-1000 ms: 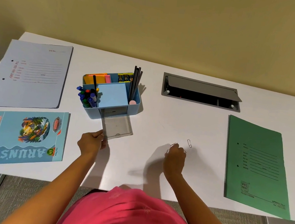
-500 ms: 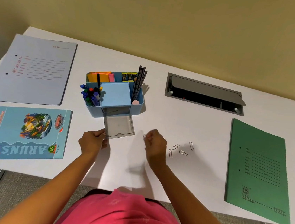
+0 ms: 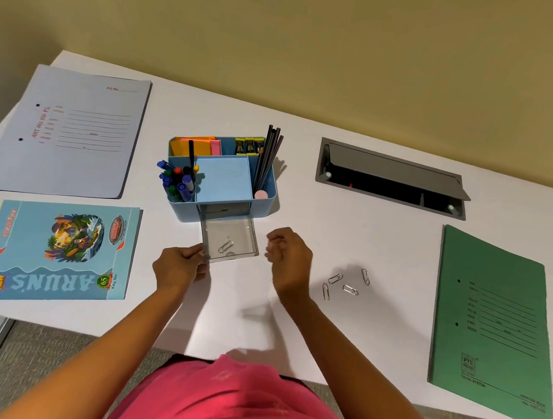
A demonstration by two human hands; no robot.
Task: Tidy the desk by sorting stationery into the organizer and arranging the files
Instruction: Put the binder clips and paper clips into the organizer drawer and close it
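Note:
A blue desk organizer [image 3: 266, 197] stands mid-desk, holding markers, pencils, sticky notes and a blue pad. Its clear drawer [image 3: 247, 238] is pulled out toward me, with one paper clip [image 3: 225, 247] lying inside. My left hand [image 3: 177, 267] grips the drawer's front left corner. My right hand [image 3: 288, 260] hovers just right of the drawer, fingers loosely curled and holding nothing. Several loose paper clips [image 3: 346, 283] lie on the desk to its right. A green file [image 3: 493, 323] lies far right, a grey-blue file [image 3: 66, 132] far left.
A light blue notebook [image 3: 56, 253] lies at the front left, below the grey-blue file. A grey cable hatch [image 3: 392, 179] with its lid raised is set into the white desk [image 3: 352, 231] behind the clips. The desk's front edge runs close to my body.
My right hand picked one clip from the pile, carried it left and dropped it into the drawer, where it now lies. My left hand kept hold of the drawer.

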